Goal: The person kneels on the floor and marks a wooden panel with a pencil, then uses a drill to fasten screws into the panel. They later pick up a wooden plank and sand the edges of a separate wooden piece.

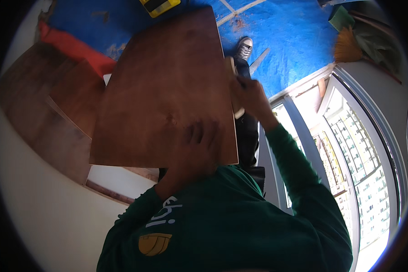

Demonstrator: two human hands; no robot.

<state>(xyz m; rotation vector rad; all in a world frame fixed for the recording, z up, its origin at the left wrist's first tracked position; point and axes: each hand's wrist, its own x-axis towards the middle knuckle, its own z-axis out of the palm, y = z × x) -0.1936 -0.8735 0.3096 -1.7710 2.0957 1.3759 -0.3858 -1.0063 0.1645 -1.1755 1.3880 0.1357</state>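
Note:
A large brown wood-grained board (163,81) spans the middle of the view, tilted in front of my body. My left hand (197,147) lies on the board near its lower right corner, with fingers spread and somewhat blurred. Along the board's right edge, my right hand (251,97) is closed around a long, narrow tool (239,112) with a pale edge. That tool is held against or very near the edge, and its exact kind is hidden by my hand and the blur.
Blue sheeting (290,45) covers the floor, with a tapering grey blade (259,61) near my shoe (245,49). More brown boards (41,90) and a red cloth or sheet (72,47) are at left. A yellow-and-black object (160,6), a broom (347,45) and glazed doors (349,154) surround me.

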